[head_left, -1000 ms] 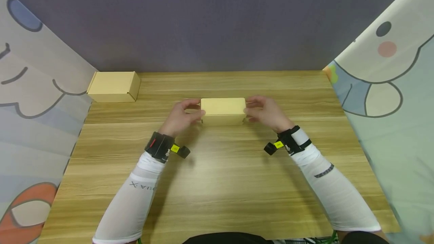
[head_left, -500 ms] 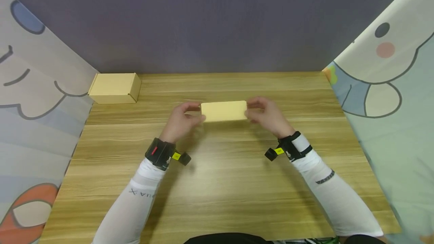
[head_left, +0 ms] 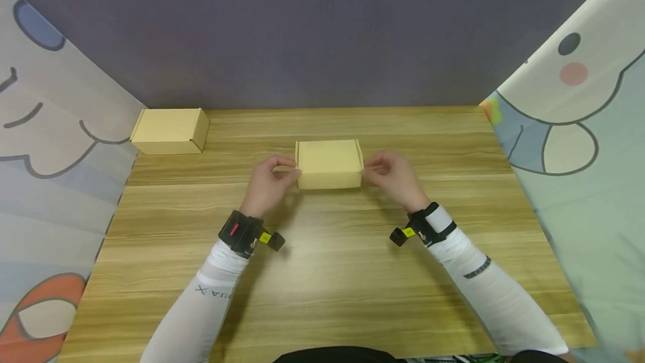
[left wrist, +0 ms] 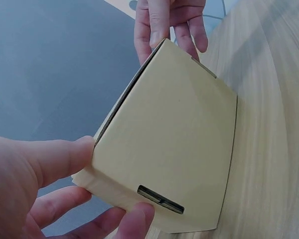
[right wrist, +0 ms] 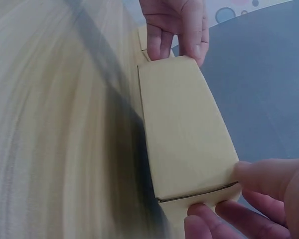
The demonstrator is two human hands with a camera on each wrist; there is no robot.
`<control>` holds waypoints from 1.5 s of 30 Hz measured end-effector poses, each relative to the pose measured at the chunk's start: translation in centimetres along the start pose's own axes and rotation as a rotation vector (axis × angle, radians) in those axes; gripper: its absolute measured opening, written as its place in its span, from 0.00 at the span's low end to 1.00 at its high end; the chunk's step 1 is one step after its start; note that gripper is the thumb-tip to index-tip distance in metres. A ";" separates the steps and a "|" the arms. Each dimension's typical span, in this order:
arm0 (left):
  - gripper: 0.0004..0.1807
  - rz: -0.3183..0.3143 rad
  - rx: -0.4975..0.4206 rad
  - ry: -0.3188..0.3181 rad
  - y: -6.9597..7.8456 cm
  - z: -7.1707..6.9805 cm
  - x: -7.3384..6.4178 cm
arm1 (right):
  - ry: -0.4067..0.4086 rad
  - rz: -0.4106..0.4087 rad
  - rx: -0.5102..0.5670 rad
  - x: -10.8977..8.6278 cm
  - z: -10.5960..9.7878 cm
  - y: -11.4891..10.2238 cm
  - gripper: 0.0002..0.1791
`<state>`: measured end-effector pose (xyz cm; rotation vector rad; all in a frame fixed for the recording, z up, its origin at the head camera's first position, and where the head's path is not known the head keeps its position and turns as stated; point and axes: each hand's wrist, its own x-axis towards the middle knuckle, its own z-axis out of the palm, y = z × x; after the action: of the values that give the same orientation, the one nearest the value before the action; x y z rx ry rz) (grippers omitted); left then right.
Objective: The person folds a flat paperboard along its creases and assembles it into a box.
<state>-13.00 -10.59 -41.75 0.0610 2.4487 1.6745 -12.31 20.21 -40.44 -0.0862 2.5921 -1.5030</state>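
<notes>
A small pale-yellow cardboard box (head_left: 330, 160) with its lid closed is between my two hands, over the middle of the wooden table. My left hand (head_left: 268, 184) grips its left end, thumb at the near corner and fingers along the end wall. In the left wrist view a slot shows in the box (left wrist: 164, 124) close to these fingertips. At the opposite end my right hand (head_left: 398, 181) holds it the same way, thumb on the edge. A dark seam runs along that end of the box in the right wrist view.
Another closed cardboard box (head_left: 168, 128) of similar colour sits at the table's far left corner. A dark grey panel (head_left: 312, 32) stands behind the wooden table (head_left: 332, 273), and printed cartoon sheets (head_left: 569, 122) flank it on both sides.
The box has been turned between my hands: earlier a narrow side faced up, and now its broad lid face shows. Both hands have kept hold of its ends. The other box stayed put.
</notes>
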 end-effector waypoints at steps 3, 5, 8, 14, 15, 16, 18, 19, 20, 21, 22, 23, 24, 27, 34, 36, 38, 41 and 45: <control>0.16 -0.001 -0.001 -0.010 -0.3 0.1 0.0 | -0.028 0.008 0.031 -0.1 0.2 0.2 0.20; 0.16 0.001 -0.002 -0.017 -0.5 0.1 -0.1 | -0.045 0.014 0.041 -0.1 0.3 0.4 0.24; 0.18 0.002 -0.009 -0.027 -0.8 0.3 -0.1 | -0.059 0.017 0.034 -0.1 0.5 0.7 0.28; 0.21 0.013 0.015 -0.041 -1.2 0.7 -0.4 | -0.072 0.003 -0.004 -0.3 0.9 1.1 0.28; 0.22 0.019 0.025 -0.045 -1.2 0.8 -0.4 | -0.073 -0.003 -0.014 -0.3 0.9 1.2 0.28; 0.22 0.027 0.037 -0.046 -1.3 0.8 -0.4 | -0.074 -0.009 -0.027 -0.3 1.0 1.2 0.29; 0.23 0.047 0.066 -0.042 -1.4 0.9 -0.5 | -0.075 -0.016 -0.052 -0.3 1.2 1.2 0.29; 0.23 0.058 0.082 -0.039 -1.5 1.0 -0.5 | -0.075 -0.019 -0.073 -0.3 1.2 1.2 0.29; 0.23 0.068 0.098 -0.036 -1.5 1.1 -0.5 | -0.074 -0.021 -0.092 -0.3 1.3 1.2 0.29; 0.23 0.078 0.120 -0.031 -1.6 1.2 -0.5 | -0.073 -0.022 -0.110 -0.4 1.3 1.1 0.29; 0.24 0.091 0.145 -0.024 -1.6 1.3 -0.5 | -0.071 -0.025 -0.132 -0.3 1.4 1.1 0.29; 0.24 0.104 0.169 -0.020 -1.7 1.3 -0.5 | -0.069 -0.026 -0.148 -0.3 1.4 1.0 0.28; 0.25 0.116 0.195 -0.013 -1.7 1.4 -0.5 | -0.067 -0.029 -0.166 -0.3 1.4 0.9 0.28; 0.27 0.151 0.266 0.005 -1.8 1.4 -0.5 | -0.065 -0.044 -0.214 -0.2 1.7 0.7 0.27; 0.34 0.085 0.205 0.038 -2.2 0.2 -0.5 | -0.077 -0.078 -0.289 1.0 2.9 -0.2 0.26; 0.34 0.042 0.185 0.050 -2.4 -0.4 -0.4 | -0.082 -0.081 -0.304 1.7 3.5 -0.5 0.26; 0.32 0.010 0.189 0.070 -2.8 -1.2 -0.2 | -0.087 -0.082 -0.306 2.5 4.2 -0.9 0.27; 0.28 -0.027 0.180 0.120 -3.4 -2.4 0.2 | -0.108 -0.070 -0.276 3.8 5.5 -1.5 0.30; 0.26 -0.081 0.138 0.202 -4.1 -3.9 0.8 | -0.124 -0.056 -0.258 5.7 7.4 -2.7 0.30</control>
<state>-14.18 -15.60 -44.26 -0.1958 2.6706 1.5451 -16.87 11.81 -42.32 -0.2720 2.6864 -1.1314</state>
